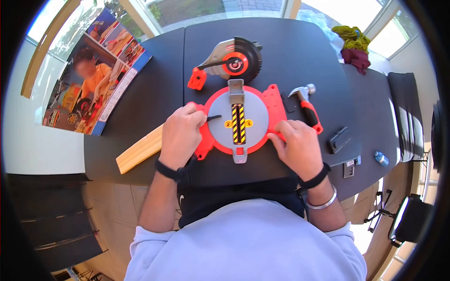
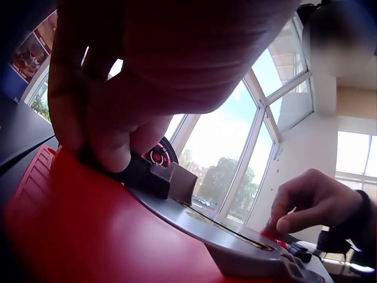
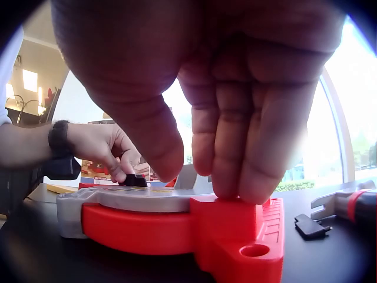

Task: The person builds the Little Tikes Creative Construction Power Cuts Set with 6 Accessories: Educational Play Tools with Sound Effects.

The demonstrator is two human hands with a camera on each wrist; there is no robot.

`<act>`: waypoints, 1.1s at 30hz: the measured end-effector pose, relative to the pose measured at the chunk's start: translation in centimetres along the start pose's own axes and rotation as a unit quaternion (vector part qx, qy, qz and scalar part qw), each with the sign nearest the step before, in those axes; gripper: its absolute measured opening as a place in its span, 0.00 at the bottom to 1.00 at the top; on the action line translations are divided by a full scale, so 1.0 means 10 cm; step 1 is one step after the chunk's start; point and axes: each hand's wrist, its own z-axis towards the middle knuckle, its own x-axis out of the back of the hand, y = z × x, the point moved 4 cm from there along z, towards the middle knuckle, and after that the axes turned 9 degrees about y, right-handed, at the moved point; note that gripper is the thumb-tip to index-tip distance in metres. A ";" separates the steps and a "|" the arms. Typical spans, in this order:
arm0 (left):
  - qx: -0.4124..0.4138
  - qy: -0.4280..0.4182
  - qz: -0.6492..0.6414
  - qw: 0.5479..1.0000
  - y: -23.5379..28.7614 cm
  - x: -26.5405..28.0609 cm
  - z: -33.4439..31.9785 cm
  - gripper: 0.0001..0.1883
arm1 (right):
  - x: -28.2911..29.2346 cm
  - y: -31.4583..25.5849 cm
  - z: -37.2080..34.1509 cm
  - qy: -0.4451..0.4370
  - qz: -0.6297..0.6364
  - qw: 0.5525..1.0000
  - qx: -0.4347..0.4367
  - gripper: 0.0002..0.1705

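In the head view a toy saw base lies on the table, with a grey round turntable (image 1: 256, 100) set in a red frame (image 1: 277, 104). A yellow-and-black striped slot (image 1: 238, 124) runs down its middle. My left hand (image 1: 179, 133) is over the frame's left side, pinching a small black plastic piece (image 1: 214, 117) whose tip lies over the turntable's edge. Close up in the left wrist view, thumb and fingers grip that black piece (image 2: 150, 178) low over the base. On the frame's right side, my right hand (image 1: 300, 144) rests its extended fingertips, holding nothing.
Behind the base stands a toy saw head (image 1: 247, 58) with a black blade and red handle. To the right lie a toy hammer (image 1: 307, 107), a flat black piece (image 3: 312, 227) and a black case (image 1: 339, 140). A wooden plank (image 1: 139, 151) and a picture box (image 1: 96, 75) are left.
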 end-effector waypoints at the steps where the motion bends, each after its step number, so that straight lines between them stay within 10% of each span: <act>1: 0.002 0.017 -0.007 1.000 0.04 0.03 -0.03 0.03 | 0.00 -0.01 0.00 -0.001 0.008 1.000 -0.003 0.12; 7: 0.082 -0.027 0.029 0.996 0.12 0.12 -0.39 0.31 | 0.04 0.01 -0.06 -0.013 0.100 0.995 -0.014 0.10; 15: 0.091 0.042 0.001 0.995 0.18 0.27 -0.75 0.31 | 0.23 0.54 0.21 0.070 0.014 0.997 -0.038 0.09; 33: 0.091 0.041 -0.027 0.995 0.14 0.22 -0.88 0.26 | -0.40 0.81 0.43 -0.086 -0.113 0.989 -0.037 0.04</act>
